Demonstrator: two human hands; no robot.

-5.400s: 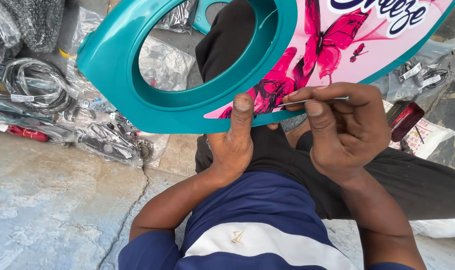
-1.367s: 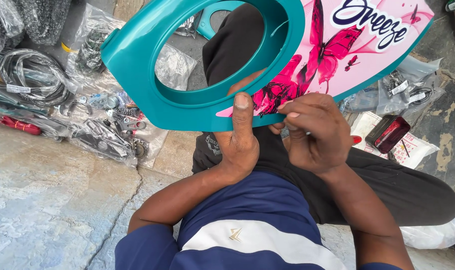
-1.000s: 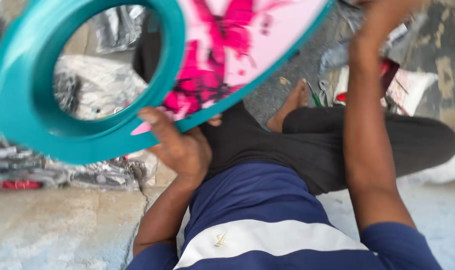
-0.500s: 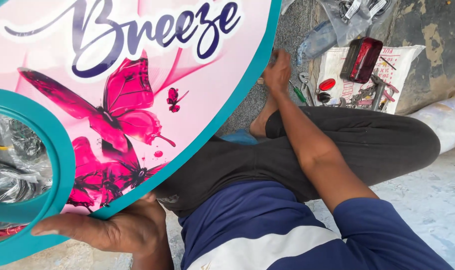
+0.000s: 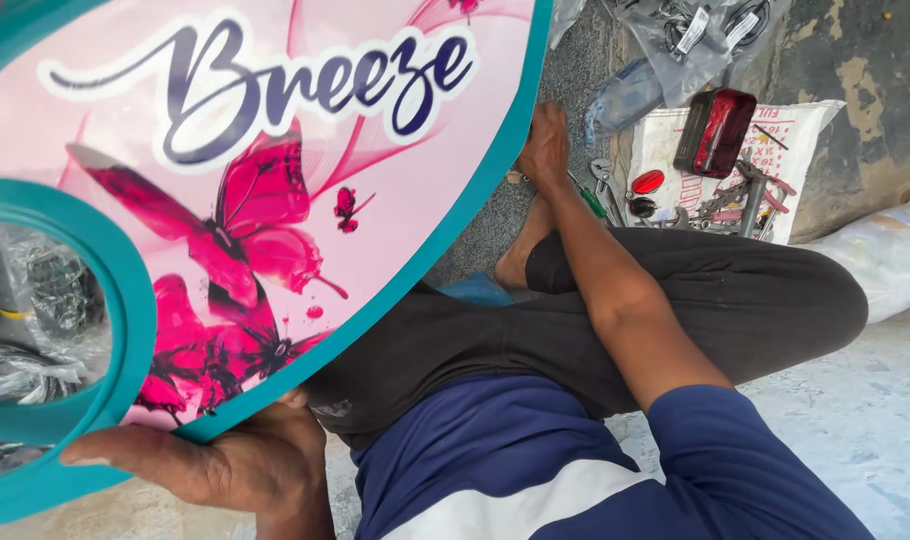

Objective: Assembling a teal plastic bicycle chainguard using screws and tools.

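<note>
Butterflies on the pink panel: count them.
3: a large butterfly mid-panel, a tiny butterfly to its right, a dark butterfly near the lower edge. Others may lie out of frame.

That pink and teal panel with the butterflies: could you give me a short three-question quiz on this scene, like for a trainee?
1. True or false: the left hand holds the pink and teal panel by its lower edge.
2. Where does the right hand reach? A) onto the panel B) down among the tools on the ground C) into a pocket
3. Fill in: the red box-shaped part lies on a white ____.

Key: 1 true; 2 B; 3 sack.
</note>
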